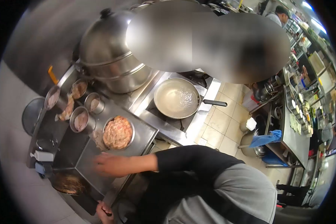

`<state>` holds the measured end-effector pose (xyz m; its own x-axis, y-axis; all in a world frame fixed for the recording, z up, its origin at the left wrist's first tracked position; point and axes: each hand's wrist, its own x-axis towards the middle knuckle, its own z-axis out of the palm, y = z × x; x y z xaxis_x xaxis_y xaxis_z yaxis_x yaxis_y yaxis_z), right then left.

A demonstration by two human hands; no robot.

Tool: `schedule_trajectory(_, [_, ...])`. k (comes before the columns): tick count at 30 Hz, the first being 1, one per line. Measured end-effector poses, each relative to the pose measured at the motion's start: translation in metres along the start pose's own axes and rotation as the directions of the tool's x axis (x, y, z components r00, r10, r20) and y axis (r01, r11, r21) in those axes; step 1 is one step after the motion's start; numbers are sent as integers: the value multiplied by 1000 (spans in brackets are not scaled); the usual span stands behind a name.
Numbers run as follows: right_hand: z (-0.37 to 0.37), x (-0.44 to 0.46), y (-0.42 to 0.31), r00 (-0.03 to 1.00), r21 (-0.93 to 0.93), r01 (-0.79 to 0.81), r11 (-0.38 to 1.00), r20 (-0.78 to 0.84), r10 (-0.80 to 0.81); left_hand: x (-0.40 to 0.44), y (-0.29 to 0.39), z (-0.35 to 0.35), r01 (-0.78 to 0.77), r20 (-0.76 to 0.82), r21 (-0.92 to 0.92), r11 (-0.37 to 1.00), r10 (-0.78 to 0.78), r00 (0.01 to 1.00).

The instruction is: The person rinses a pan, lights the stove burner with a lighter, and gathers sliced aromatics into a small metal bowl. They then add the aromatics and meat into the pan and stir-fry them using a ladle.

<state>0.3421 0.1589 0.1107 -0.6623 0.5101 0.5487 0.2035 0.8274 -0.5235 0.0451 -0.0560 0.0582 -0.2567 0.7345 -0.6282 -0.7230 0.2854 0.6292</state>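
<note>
My left hand [103,213] is closed round the dark handle of a frying pan [69,183]. The pan is tilted over the sink at the lower left, and its inside looks brownish. My right hand [110,164] is over the steel counter, just in front of a round metal bowl [133,139] heaped with raw minced meat [117,132]. Motion smears its fingers, and whether it holds anything does not show. Beside the bowl stand several steel containers [79,119] with pale pieces in them.
A pale frying pan [176,98] with liquid sits on the stove, its handle [215,102] jutting over the aisle. Behind the counter rises a large lidded steamer pot [115,71]. A white bottle [42,156] stands at the sink's edge. Another person [278,16] is far off.
</note>
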Motion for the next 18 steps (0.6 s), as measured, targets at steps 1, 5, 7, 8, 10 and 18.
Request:
schedule_trajectory(1, [-40, -28, 5, 993, 153, -68, 986, 107, 52, -1, -7, -18, 36, -202, 282, 959, 23, 979])
schedule_trajectory(5, [-140, -180, 17, 938, 296, -265, 918, -142, 316, -69, -26, 49, 30, -338, 859, 512, 521, 784])
schedule_trajectory(7, [-153, -276, 28, 820, 304, -523, 796, -75, 567, -104, -24, 74, 112, -280, 940, 323, 537, 796])
schedule_trajectory(8, [-153, -326, 31, 755, 229, -607, 761, -135, 642, -115, -23, 84, 173, -207, 978, 114, 525, 825])
schedule_trajectory(10, [-162, -409, 21, 517, 106, -830, 548, -223, 826, -123, -23, 95, 67, -135, 985, 156, 483, 865])
schedule_trajectory(18, [-122, -675, -97, -379, -76, -892, -445, -410, 830, -91, -54, 262, -323, 334, 921, 219, -13, 942])
